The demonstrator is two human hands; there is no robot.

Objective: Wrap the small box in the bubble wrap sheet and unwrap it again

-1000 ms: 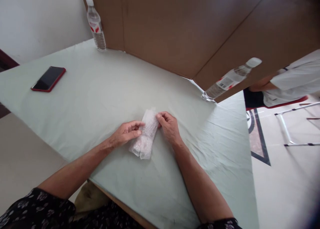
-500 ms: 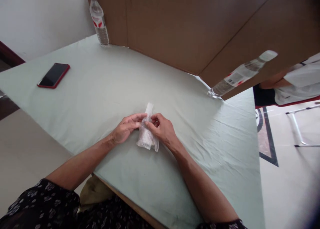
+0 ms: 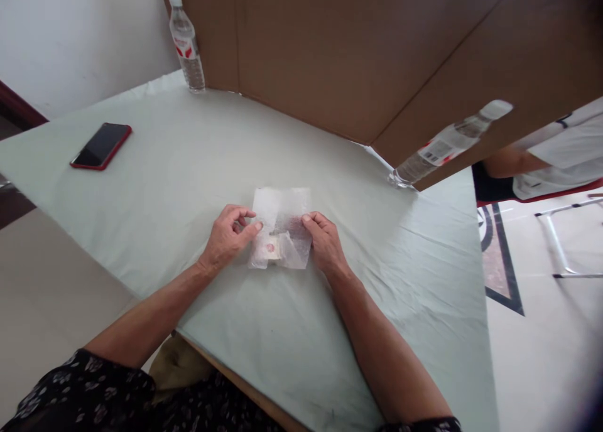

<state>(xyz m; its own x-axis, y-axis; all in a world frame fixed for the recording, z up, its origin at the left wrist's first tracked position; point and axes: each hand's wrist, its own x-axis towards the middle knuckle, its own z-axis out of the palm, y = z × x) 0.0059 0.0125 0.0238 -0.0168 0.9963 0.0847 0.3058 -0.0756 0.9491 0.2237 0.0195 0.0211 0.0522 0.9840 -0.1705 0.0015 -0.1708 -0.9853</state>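
Note:
A sheet of clear bubble wrap (image 3: 285, 201) lies unfolded on the green cloth in front of me. On its lower part sits a small cream-coloured square piece (image 3: 272, 248) with a round red mark, its kind unclear; a flap of wrap covers its right side. My right hand (image 3: 326, 240) pinches the wrap's right edge between thumb and fingers. At the left edge, my left hand (image 3: 230, 234) has thumb and forefinger apart, the thumb tip over the wrap.
A phone in a red case (image 3: 102, 145) lies at the left. One water bottle (image 3: 187, 52) stands at the back left, another bottle (image 3: 443, 148) at the right, both by a brown cardboard screen (image 3: 306, 55). A person in a white sleeve (image 3: 560, 152) sits beyond it.
The bubble wrap has gone from a narrow folded bundle to a spread sheet, baring the cream piece. My hands have moved apart, the left one loosening from the wrap.

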